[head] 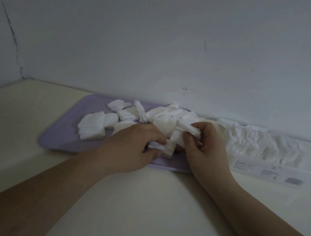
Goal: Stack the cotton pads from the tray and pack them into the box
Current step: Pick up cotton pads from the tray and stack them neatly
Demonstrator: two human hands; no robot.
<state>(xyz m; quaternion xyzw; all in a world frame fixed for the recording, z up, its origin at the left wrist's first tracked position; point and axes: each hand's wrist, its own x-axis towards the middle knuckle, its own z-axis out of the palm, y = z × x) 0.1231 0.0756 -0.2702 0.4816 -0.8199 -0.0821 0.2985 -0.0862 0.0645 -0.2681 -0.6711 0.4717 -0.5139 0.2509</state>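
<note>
Both forearms reach forward over the cream table [138, 205] and meet above the near edge of the lavender tray [58, 138]. The left hand [132, 148], palm down with knuckles up, pinches a single pad [157, 146] between thumb and curled fingers. The right hand [208, 147] — turned inward, fingers curled — grips a small stack [188, 131] of pads edge-on. Loose cotton pads [91, 127] lie heaped across the tray; the box [262, 150], partly filled with pads, sits just right of it against the wall [161, 38]

head view | worn on head | faces forward-down | near tray [65, 125]
</note>
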